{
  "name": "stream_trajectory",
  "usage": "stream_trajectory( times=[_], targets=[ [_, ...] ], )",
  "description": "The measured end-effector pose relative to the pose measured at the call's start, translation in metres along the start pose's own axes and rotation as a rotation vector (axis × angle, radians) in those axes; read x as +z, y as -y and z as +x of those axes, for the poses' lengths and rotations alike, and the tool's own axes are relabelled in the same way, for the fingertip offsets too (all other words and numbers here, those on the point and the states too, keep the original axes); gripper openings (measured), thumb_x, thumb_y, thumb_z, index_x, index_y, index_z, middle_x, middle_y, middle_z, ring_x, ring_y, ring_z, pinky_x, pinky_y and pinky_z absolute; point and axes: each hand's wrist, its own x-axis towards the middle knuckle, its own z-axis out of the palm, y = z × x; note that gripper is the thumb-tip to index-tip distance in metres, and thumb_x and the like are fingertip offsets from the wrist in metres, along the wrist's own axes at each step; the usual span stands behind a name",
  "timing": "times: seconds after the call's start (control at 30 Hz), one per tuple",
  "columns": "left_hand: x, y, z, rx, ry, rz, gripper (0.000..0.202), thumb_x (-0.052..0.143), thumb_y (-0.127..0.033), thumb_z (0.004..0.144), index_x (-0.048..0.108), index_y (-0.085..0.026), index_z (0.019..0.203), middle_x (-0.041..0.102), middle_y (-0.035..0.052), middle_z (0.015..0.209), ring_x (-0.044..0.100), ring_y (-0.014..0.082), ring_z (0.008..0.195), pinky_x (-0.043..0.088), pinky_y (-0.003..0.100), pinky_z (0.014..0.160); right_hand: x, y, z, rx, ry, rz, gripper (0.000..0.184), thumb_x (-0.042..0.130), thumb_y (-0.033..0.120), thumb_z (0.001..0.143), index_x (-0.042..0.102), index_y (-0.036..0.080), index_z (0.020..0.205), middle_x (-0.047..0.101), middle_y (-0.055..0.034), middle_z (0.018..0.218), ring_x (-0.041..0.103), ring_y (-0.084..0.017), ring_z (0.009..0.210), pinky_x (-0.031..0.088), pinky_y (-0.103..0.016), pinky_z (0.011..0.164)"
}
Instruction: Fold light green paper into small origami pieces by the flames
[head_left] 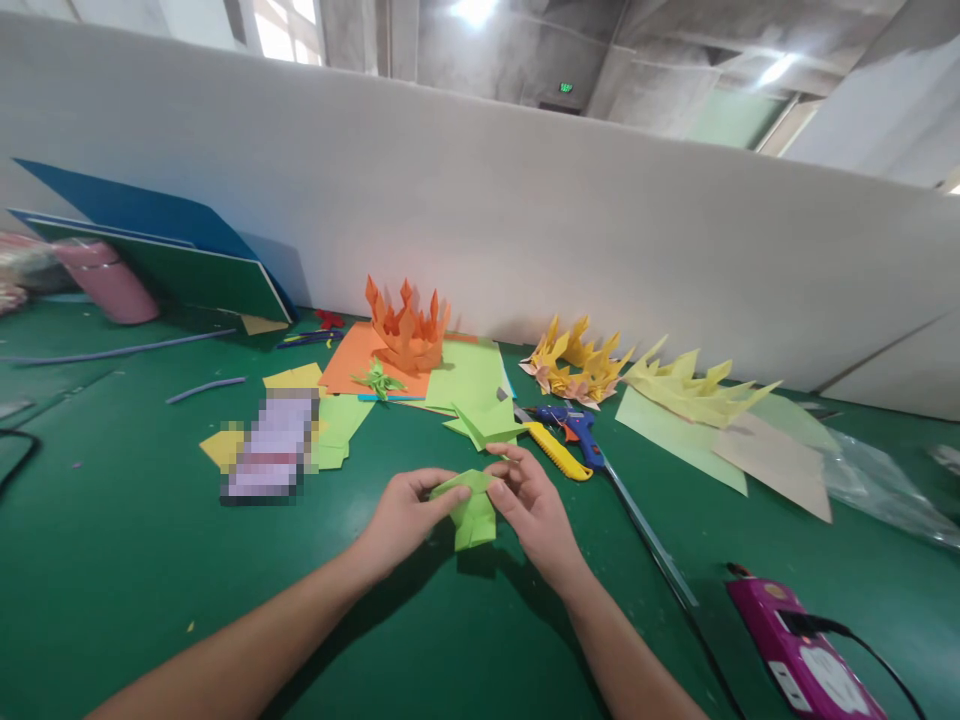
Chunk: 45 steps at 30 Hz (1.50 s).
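Between my two hands is a piece of folded green paper (474,525), raised a little over the table and casting a shadow below it. My left hand (412,512) pinches its left edge, thumb on top. On the right edge, the thumb and fingers of my right hand (536,510) press the paper as well. Just beyond lies another folded green paper piece (484,428). A yellow utility knife (559,452) and a blue glue gun (574,425) rest to the right of it.
An orange paper crown (409,335) stands on paper sheets at the back, with a yellow crown (577,365) further right. A blurred phone-like object (271,445) lies left. A magenta power strip (799,650) with a cord sits front right. A white partition (480,210) rises behind.
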Motion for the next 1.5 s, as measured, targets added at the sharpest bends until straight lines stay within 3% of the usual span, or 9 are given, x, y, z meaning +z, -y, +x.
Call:
stream_trajectory(
  times=[0.13, 0.37, 0.6, 0.73, 0.83, 0.97, 1.07, 1.23, 1.5],
  targets=[
    [-0.001, 0.001, 0.001, -0.009, -0.045, -0.053, 0.024, 0.067, -0.038, 0.062, 0.069, -0.016, 0.07, 0.066, 0.0016, 0.069, 0.055, 0.014, 0.062, 0.042, 0.023, 0.061, 0.006, -0.002, -0.002, 0.067, 0.116, 0.059, 0.045, 0.066, 0.041, 0.067, 0.048, 0.023, 0.104, 0.058, -0.0024, 0.084, 0.056, -0.016, 0.075, 0.047, -0.025, 0.062],
    [0.003, 0.006, -0.001, 0.074, -0.041, 0.067, 0.017, 0.066, -0.033, 0.063, 0.066, -0.016, 0.068, 0.063, 0.0007, 0.066, 0.052, 0.0134, 0.061, 0.04, 0.022, 0.058, 0.01, -0.002, -0.003, 0.111, -0.025, -0.064, 0.022, 0.063, 0.037, 0.067, 0.054, 0.018, 0.071, 0.054, 0.0017, 0.062, 0.048, -0.011, 0.055, 0.04, -0.023, 0.052],
    [0.004, 0.005, -0.003, 0.077, 0.048, 0.029, 0.017, 0.063, -0.032, 0.067, 0.057, -0.016, 0.065, 0.049, -0.004, 0.058, 0.043, 0.0089, 0.053, 0.034, 0.02, 0.051, 0.008, 0.001, -0.003, 0.053, -0.025, -0.12, 0.019, 0.062, 0.033, 0.067, 0.052, 0.017, 0.063, 0.049, 0.004, 0.056, 0.044, -0.01, 0.051, 0.037, -0.022, 0.05],
    [0.002, 0.001, -0.003, 0.04, 0.084, -0.018, 0.024, 0.063, -0.038, 0.065, 0.056, -0.015, 0.063, 0.049, -0.0042, 0.058, 0.042, 0.0084, 0.052, 0.035, 0.02, 0.05, 0.006, 0.0, -0.002, 0.079, 0.018, -0.089, 0.021, 0.063, 0.036, 0.069, 0.055, 0.017, 0.065, 0.051, 0.003, 0.058, 0.045, -0.01, 0.052, 0.039, -0.023, 0.052],
    [0.001, 0.002, 0.0, 0.047, 0.035, -0.055, 0.026, 0.064, -0.04, 0.063, 0.056, -0.015, 0.063, 0.049, -0.0048, 0.057, 0.043, 0.0088, 0.054, 0.036, 0.021, 0.053, 0.004, -0.001, -0.003, 0.083, 0.027, -0.027, 0.024, 0.06, 0.04, 0.072, 0.058, 0.019, 0.083, 0.054, 0.0011, 0.067, 0.05, -0.012, 0.059, 0.042, -0.024, 0.056],
    [0.001, 0.006, 0.004, 0.038, -0.043, -0.14, 0.028, 0.064, -0.042, 0.064, 0.056, -0.016, 0.068, 0.053, -0.0045, 0.061, 0.047, 0.0091, 0.057, 0.039, 0.021, 0.056, 0.006, -0.001, -0.005, 0.032, 0.017, 0.017, 0.046, 0.069, 0.033, 0.064, 0.047, 0.024, 0.104, 0.055, -0.002, 0.088, 0.056, -0.017, 0.08, 0.048, -0.026, 0.065],
    [0.001, 0.009, 0.005, 0.048, -0.071, -0.213, 0.028, 0.066, -0.039, 0.063, 0.052, -0.017, 0.073, 0.054, -0.0048, 0.064, 0.05, 0.0088, 0.059, 0.04, 0.02, 0.058, 0.008, -0.001, -0.006, -0.008, 0.024, -0.036, 0.043, 0.068, 0.025, 0.063, 0.044, 0.025, 0.099, 0.052, -0.0024, 0.094, 0.056, -0.017, 0.085, 0.048, -0.027, 0.069],
    [0.001, 0.01, 0.004, 0.155, -0.141, -0.173, 0.023, 0.064, -0.03, 0.065, 0.046, -0.02, 0.075, 0.044, -0.0092, 0.057, 0.042, 0.0065, 0.051, 0.035, 0.017, 0.049, 0.009, -0.003, -0.007, -0.104, 0.035, -0.138, 0.023, 0.055, 0.018, 0.071, 0.046, 0.023, 0.091, 0.052, 0.0006, 0.082, 0.053, -0.013, 0.068, 0.045, -0.023, 0.06],
    [0.0, 0.009, 0.002, 0.155, -0.127, 0.044, 0.017, 0.056, -0.03, 0.072, 0.061, -0.017, 0.081, 0.06, -0.0003, 0.074, 0.05, 0.01, 0.06, 0.04, 0.021, 0.056, 0.006, -0.004, -0.005, -0.173, 0.004, -0.288, 0.021, 0.049, 0.015, 0.074, 0.057, 0.02, 0.093, 0.062, -0.0029, 0.089, 0.057, -0.016, 0.078, 0.045, -0.026, 0.066]
  ],
)
